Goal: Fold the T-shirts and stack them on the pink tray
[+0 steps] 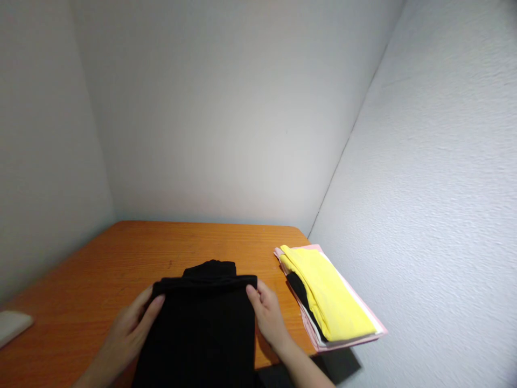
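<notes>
Black garment [204,323], lengthwise toward wall

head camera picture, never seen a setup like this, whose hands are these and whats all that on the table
No machine here: a person wears a camera on the head, looking forward and down, so both hands are their own. A wooden table stands in a corner of pale walls. On it lies a folded black garment. The left hand rests flat on its left edge; the right hand is at its right edge, thumb on top, though whether it grips is unclear. To the right sits a stack of folded clothes, yellow on top. A pale object peeks in at the table's left edge.
</notes>
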Tool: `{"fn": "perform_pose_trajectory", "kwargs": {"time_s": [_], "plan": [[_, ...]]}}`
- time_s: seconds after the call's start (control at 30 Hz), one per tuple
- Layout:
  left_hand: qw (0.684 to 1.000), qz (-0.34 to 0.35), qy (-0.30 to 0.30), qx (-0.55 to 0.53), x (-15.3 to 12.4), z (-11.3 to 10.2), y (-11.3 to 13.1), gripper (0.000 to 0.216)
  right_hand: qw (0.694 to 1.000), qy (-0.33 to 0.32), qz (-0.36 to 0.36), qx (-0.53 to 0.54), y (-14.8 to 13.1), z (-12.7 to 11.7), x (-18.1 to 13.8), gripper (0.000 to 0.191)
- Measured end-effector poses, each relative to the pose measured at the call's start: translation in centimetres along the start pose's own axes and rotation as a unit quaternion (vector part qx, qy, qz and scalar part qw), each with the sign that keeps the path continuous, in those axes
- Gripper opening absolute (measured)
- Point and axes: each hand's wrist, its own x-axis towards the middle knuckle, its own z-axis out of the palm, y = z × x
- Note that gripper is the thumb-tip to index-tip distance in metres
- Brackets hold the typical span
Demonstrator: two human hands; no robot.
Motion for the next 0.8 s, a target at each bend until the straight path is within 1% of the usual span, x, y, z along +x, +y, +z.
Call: {"fn": "perform_pose_trajectory", "kwargs": {"time_s": [0.03,0.1,0.13,0.2,0.3,0.37,0.43,0.5,0.57,0.63,0.67,0.73,0.8], "plan": [[1.000,-0.021,-0.003,-0.021,2.0,0.5,0.3,0.048,1.000,-0.005,0.017,0.007,0.4,0.6,2.2,0.043],[0.997,-0.060,-0.007,-0.042,5.4,1.7,0.1,0.052,0.996,-0.018,0.072,-0.056,2.0,1.7,6.0,0.050],[0.996,-0.072,-0.009,-0.043,6.8,2.4,-0.4,0.055,0.992,-0.023,0.093,-0.084,3.0,2.3,7.6,0.052],[0.996,-0.088,-0.014,-0.031,8.7,3.8,-1.9,0.061,0.983,-0.032,0.122,-0.131,5.1,3.4,9.8,0.052],[0.995,-0.096,-0.017,-0.005,9.7,5.5,-4.6,0.064,0.971,-0.041,0.142,-0.186,7.3,4.6,10.9,0.045],[0.995,-0.099,-0.015,0.018,9.7,6.0,-5.9,0.062,0.962,-0.040,0.149,-0.224,7.8,4.9,10.9,0.038],[0.994,-0.102,-0.012,0.047,9.5,5.9,-6.4,0.058,0.954,-0.036,0.153,-0.257,7.7,4.8,10.6,0.034],[0.991,-0.105,-0.002,0.078,9.2,5.4,-6.0,0.056,0.946,-0.025,0.153,-0.285,7.0,4.6,10.3,0.032],[0.989,-0.075,0.014,0.130,8.8,5.0,-5.0,0.056,0.939,-0.005,0.144,-0.312,6.0,4.7,9.7,0.037],[0.977,0.007,0.001,0.211,8.4,5.1,-3.5,0.056,0.933,0.007,0.098,-0.347,4.9,5.2,8.7,0.049],[0.966,0.057,-0.025,0.252,8.2,5.4,-2.9,0.055,0.930,0.000,0.063,-0.362,4.3,5.7,8.0,0.054],[0.933,0.139,-0.098,0.316,7.8,6.5,-2.0,0.053,0.926,-0.043,-0.007,-0.376,3.4,6.7,6.6,0.061],[0.908,0.171,-0.154,0.351,7.3,7.8,-2.0,0.054,0.922,-0.099,-0.039,-0.372,2.9,7.8,5.2,0.067]]}}
